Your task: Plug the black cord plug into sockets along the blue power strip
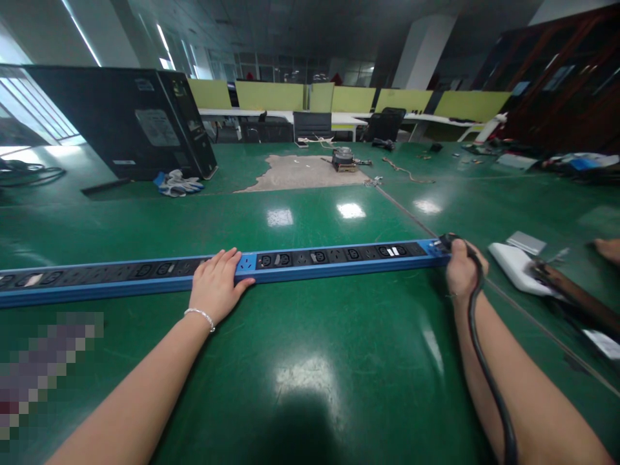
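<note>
I have the power strip (334, 268) lying lengthwise on the green floor (339, 323), sockets facing up, its left part running past the edge of my view. A long, narrow thing like this needs bracing, I judge, so my left hand (217, 284) rests across it: the grip is spread rather than clenched, fingers flat over the top and thumb apart along the near side, which probably stops it sliding or turning. My right hand (465, 268) is at the right end, its grip curled tightly around the black cable (496, 397) there. Holding so close to that end likely gives me better control than taking the loose length, which trails down over my forearm. The fingers hide how the cable meets the strip, so I can't tell. The computer case (111, 123) and gloves (177, 184) sit well apart, leaving both arms room.
</note>
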`<state>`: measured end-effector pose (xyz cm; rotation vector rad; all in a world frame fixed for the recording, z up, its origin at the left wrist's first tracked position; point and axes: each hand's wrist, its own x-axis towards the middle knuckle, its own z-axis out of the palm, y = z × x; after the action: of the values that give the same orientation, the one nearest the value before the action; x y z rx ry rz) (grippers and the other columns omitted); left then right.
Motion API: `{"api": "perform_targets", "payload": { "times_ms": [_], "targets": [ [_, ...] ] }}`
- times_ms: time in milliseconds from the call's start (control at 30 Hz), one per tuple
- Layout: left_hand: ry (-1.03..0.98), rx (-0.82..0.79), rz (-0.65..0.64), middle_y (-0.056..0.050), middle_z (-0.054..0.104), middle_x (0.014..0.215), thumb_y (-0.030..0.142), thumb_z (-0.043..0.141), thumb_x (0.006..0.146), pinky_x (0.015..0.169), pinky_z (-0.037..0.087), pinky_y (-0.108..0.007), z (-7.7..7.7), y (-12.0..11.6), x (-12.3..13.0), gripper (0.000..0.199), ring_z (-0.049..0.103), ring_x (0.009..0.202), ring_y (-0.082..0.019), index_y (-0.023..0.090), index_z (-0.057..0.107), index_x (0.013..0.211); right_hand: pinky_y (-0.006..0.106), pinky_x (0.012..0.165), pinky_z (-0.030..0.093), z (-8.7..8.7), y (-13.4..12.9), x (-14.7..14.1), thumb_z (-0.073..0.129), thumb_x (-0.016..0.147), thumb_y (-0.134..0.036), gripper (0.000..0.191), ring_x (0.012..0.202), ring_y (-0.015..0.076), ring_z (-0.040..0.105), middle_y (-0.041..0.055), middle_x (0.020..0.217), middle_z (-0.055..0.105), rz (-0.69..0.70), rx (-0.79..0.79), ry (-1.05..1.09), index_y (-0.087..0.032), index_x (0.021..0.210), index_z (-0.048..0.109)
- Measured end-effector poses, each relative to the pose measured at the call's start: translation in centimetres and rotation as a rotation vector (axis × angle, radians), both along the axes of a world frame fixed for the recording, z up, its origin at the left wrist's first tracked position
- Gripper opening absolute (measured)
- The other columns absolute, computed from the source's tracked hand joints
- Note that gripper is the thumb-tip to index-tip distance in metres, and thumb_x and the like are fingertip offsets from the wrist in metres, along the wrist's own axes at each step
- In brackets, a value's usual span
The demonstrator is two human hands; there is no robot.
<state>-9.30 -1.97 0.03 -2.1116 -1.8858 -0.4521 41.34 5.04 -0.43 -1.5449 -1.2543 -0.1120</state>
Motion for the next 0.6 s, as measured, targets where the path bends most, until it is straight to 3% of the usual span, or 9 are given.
{"api": "perform_targets", "payload": {
  "times_ms": [67,167,367,600],
  "targets": [
    [0.007,0.000,0.004,-0.014,0.048,0.138,0.049,0.049,0.084,0.104,0.030,-0.046,0.0,0.0,0.0,0.057,0.040,0.130,-0.030,0.019,0.044,0.132,0.045,0.093,0.042,0.7,-0.3,-1.0,0.040,0.083,-0.047,0.042,0.100,0.0265,0.059,0.0097,0.098,0.066,-0.017,-0.018,0.009,-0.016,0.096,0.066],
    [0.015,0.000,0.001,-0.015,0.048,0.138,0.048,0.048,0.084,0.104,0.030,-0.046,0.0,0.0,0.0,0.057,0.040,0.129,-0.030,0.016,0.045,0.131,0.041,0.089,0.045,1.5,-0.5,-2.4,0.045,0.080,-0.044,0.037,0.093,0.0234,0.060,0.0069,0.096,0.067,-0.010,-0.048,-0.010,-0.019,0.097,0.066],
    [0.043,0.010,-0.001,-0.016,0.048,0.137,0.048,0.048,0.084,0.104,0.030,-0.045,0.0,0.0,0.1,0.057,0.040,0.129,-0.030,0.013,0.046,0.130,0.039,0.086,0.045,1.3,-0.2,-2.6,0.046,0.078,-0.044,0.037,0.092,0.0240,0.059,0.0054,0.098,0.068,-0.028,-0.209,-0.083,-0.023,0.101,0.066],
    [0.042,0.009,0.009,-0.014,0.048,0.138,0.049,0.048,0.084,0.105,0.030,-0.044,0.0,-0.1,0.1,0.056,0.040,0.130,-0.029,0.017,0.044,0.131,0.040,0.084,0.044,1.2,0.1,-2.5,0.045,0.079,-0.045,0.037,0.089,0.0252,0.060,0.0056,0.093,0.068,0.001,-0.233,-0.198,-0.025,0.102,0.067]
  ]
}}
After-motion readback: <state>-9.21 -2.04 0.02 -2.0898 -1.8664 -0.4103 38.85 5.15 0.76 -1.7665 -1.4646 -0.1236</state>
